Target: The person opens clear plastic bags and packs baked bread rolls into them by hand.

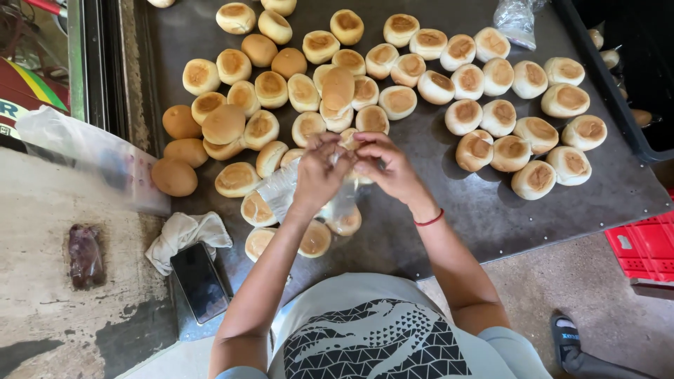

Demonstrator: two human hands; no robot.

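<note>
Left hand [319, 168]: fingers pinched shut on the top of a clear plastic bag [281, 188].
Right hand [386, 165]: closed on the same bag top, touching the left.
Bag: over the dark tray [484, 210], among bread rolls [484, 112].
Nearby: phone [199, 282], white cloth [184, 235].

You're standing in a small bakery's packing spot: dozens of buns [393, 98] spread loose over a big dark metal table [491, 210], clear bags [516, 21] at its edge, a red crate [642, 249] on the bare concrete floor [583, 281]
</note>
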